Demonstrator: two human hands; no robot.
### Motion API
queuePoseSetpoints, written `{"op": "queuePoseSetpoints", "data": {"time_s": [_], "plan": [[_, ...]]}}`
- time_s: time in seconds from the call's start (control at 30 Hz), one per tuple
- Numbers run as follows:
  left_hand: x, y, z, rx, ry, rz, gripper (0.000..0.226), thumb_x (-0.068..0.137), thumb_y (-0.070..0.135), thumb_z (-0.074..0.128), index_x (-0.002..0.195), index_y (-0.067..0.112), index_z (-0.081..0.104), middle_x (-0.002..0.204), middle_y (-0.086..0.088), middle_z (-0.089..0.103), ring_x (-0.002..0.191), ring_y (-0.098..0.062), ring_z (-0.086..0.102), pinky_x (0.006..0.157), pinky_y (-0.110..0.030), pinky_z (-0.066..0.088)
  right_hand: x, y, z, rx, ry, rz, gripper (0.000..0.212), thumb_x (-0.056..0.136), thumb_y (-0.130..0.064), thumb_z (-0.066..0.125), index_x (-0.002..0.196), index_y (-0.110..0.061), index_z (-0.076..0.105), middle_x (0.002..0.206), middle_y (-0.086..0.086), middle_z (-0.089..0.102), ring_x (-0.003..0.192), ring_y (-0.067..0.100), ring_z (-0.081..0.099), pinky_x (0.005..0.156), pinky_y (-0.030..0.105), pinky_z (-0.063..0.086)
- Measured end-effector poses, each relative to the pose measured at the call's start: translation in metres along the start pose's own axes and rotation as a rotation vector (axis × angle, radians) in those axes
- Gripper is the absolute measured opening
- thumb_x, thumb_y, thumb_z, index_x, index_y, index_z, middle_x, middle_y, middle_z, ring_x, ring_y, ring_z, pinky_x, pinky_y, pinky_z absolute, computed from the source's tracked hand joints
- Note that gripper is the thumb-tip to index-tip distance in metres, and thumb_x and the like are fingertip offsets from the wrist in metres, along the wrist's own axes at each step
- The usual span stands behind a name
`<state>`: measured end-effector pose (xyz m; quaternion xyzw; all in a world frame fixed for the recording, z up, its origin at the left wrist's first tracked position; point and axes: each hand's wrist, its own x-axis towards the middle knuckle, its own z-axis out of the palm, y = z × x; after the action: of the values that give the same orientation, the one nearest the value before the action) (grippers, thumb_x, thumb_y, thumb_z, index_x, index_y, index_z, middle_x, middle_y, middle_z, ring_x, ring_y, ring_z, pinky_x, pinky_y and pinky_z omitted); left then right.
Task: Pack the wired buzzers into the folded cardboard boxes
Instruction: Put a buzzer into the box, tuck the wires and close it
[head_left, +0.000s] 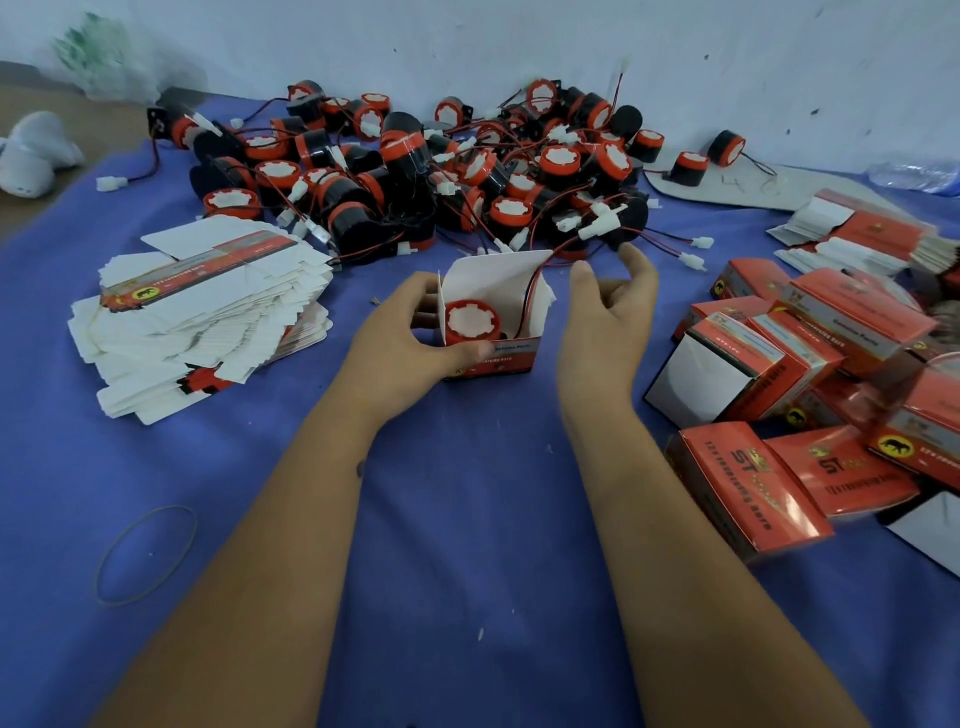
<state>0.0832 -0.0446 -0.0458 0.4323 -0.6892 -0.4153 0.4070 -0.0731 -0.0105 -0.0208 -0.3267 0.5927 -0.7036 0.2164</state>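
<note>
Left hand (410, 332): gripping the open box (493, 332) from its left side, thumb lying across the front wall, fingers curled round the far side.
Right hand (613, 312): hanging just to the right of the box, fingers loosely spread and a bit bent, not gripping anything. Fingertips are sitting near the wire (535, 280), but I can't tell if they're actually touching it.
Box: sitting upright on the blue cloth (467, 519), top flaps standing open.
Buzzer (471, 322): sitting inside the box, red rim and white face pointing up, its wire trailing out over the back flap toward the pile.
Pile (415, 166): loads of loose buzzers lying tangled behind the box, against the wall.
Flat boxes (208, 317): stacked up to the left.
Packed boxes (779, 364): piling up on the right.
Rubber band (147, 555): lying on the cloth, near left.
</note>
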Motion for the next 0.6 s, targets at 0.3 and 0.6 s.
{"op": "queuePoseSetpoints", "data": {"time_s": [0.3, 0.6], "plan": [[0.001, 0.0, -0.001, -0.01, -0.028, -0.025, 0.052, 0.075, 0.029, 0.084, 0.116, 0.041, 0.053, 0.114, 0.017, 0.065, 0.104, -0.001, 0.063, 0.084, -0.02, 0.052, 0.012, -0.016, -0.009, 0.428, -0.281, 0.129, 0.033, 0.105, -0.034, 0.039, 0.097, -0.024, 0.069, 0.055, -0.001, 0.044, 0.054, 0.012, 0.035, 0.06, 0.027, 0.033], [0.001, -0.002, 0.0, -0.008, -0.017, -0.019, 0.049, 0.075, 0.031, 0.083, 0.113, 0.042, 0.054, 0.111, 0.016, 0.067, 0.1, -0.001, 0.064, 0.079, -0.017, 0.053, -0.011, -0.008, -0.002, -0.195, -0.298, -0.334, 0.016, 0.087, -0.01, 0.065, 0.092, -0.023, 0.074, 0.087, -0.008, 0.069, 0.094, 0.01, 0.054, 0.087, 0.028, 0.049]]}}
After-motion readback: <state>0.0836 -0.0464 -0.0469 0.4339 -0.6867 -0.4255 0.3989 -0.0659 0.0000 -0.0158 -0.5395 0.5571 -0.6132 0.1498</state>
